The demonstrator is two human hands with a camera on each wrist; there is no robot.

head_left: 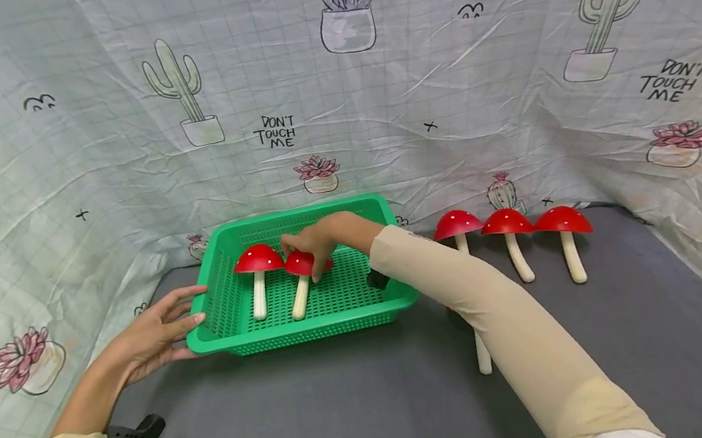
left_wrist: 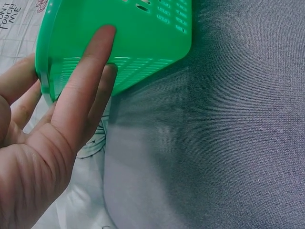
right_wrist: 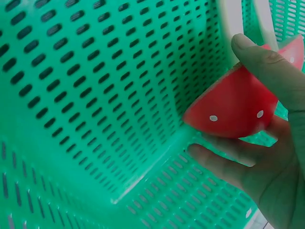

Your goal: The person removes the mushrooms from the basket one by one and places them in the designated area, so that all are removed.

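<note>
Inside the green basket (head_left: 314,329), my right hand (head_left: 316,244) holds the red cap of a toy mushroom (head_left: 300,299), thumb on one side and fingers on the other. Its pale stem points towards me. In the right wrist view the cap (right_wrist: 238,105) with white dots lies between thumb and fingers, close to the basket floor. Another toy mushroom (head_left: 258,259) lies to its left in the basket. My left hand (head_left: 157,333) touches the basket's left end; in the left wrist view, fairly straight fingers (left_wrist: 78,90) rest against its outer wall.
Right of the basket lie three toy mushrooms in a row: one (head_left: 456,223), a second (head_left: 508,222) and a third (head_left: 563,220). A nearer mushroom's stem (head_left: 482,352) shows beside my right sleeve, which covers most of it. A printed cloth (head_left: 317,100) stands behind the grey table (head_left: 329,424).
</note>
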